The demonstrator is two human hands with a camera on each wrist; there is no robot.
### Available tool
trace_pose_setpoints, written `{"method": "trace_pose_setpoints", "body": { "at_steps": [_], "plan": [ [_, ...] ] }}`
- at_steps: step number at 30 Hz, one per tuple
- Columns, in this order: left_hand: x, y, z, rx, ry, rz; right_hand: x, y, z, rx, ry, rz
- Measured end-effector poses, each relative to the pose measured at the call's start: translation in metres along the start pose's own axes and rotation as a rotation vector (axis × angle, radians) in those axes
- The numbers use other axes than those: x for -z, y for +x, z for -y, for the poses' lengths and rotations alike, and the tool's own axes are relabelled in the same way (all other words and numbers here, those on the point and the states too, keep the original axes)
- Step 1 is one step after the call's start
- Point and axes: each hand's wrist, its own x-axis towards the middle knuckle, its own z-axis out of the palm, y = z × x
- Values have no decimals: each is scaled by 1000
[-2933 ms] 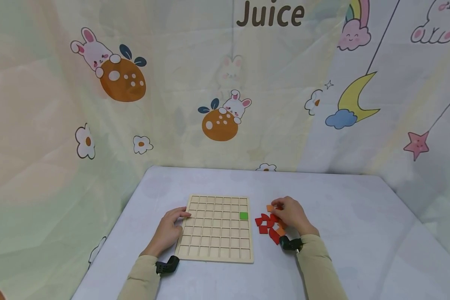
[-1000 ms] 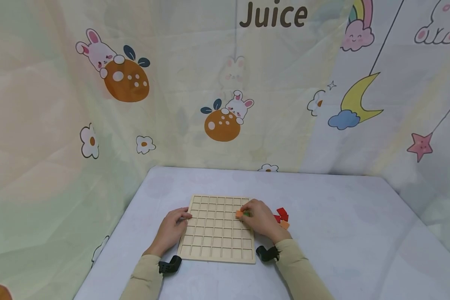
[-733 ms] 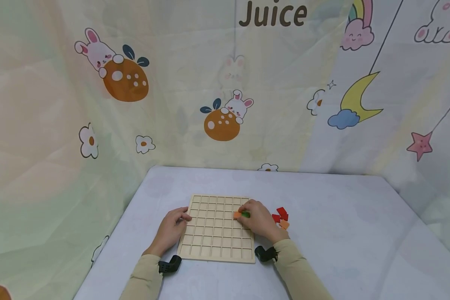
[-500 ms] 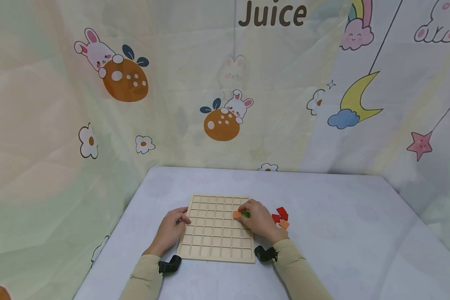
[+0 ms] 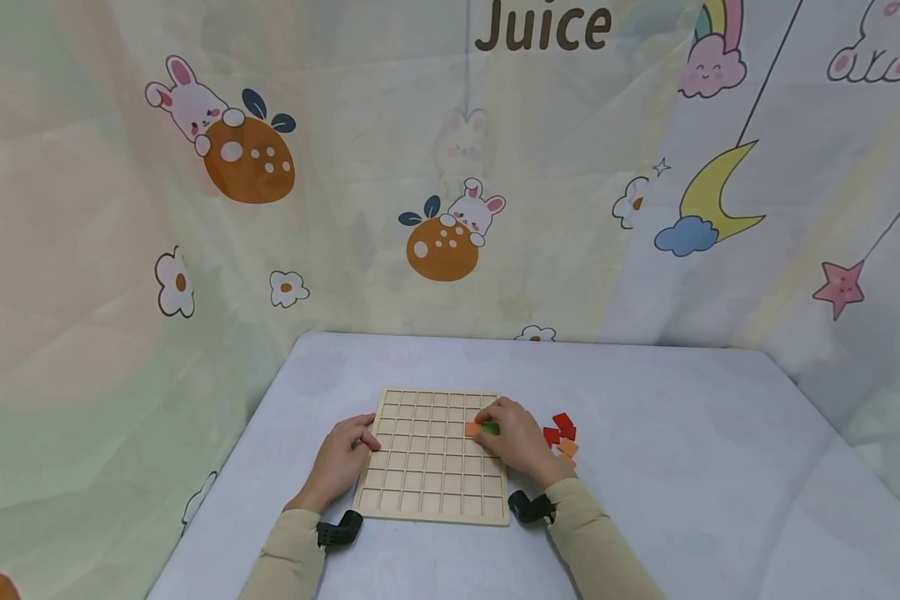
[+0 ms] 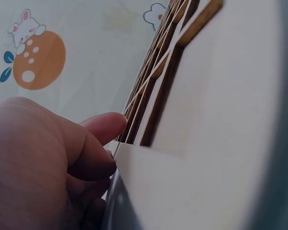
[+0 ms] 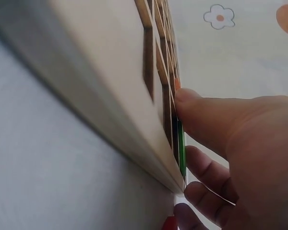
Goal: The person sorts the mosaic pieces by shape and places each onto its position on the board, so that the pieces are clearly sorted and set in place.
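Observation:
A wooden grid board (image 5: 420, 483) lies flat on the white table. At its left edge, my left hand (image 5: 339, 460) holds the rim with bent fingers; in the left wrist view the fingertips (image 6: 113, 125) touch that edge. Over the board's right side, my right hand (image 5: 521, 442) pinches a small orange square tile (image 5: 472, 429) with thumb and finger, at a cell beside the green square tile (image 5: 491, 428). The thumb (image 7: 187, 96) covers most of the orange tile in the right wrist view. The green tile lies partly hidden under the hand.
Right of the board lie several loose red tiles (image 5: 562, 421) and orange tiles (image 5: 568, 447), some hidden behind my right hand. A printed cloth (image 5: 360, 275) hangs behind the table (image 5: 682, 467).
My right hand has moved left from the loose tiles to the board, bringing the orange tile beside the green one. Over the last half second it is nearly still. The left hand stays at the edge.

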Motion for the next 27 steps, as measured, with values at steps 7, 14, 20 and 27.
{"method": "trace_pose_setpoints", "body": {
  "at_steps": [7,14,20,27],
  "plan": [
    [-1,0,-2,-1,7,-9,-1,-1,0,-7,7,-6],
    [-2,1,-1,0,13,-8,0,-2,-1,-2,1,-6],
    [-2,1,0,-3,23,-16,6,0,0,-5,15,10],
    [-1,1,-1,-2,28,-2,24,0,-16,-111,34,-12]
  ]
}}
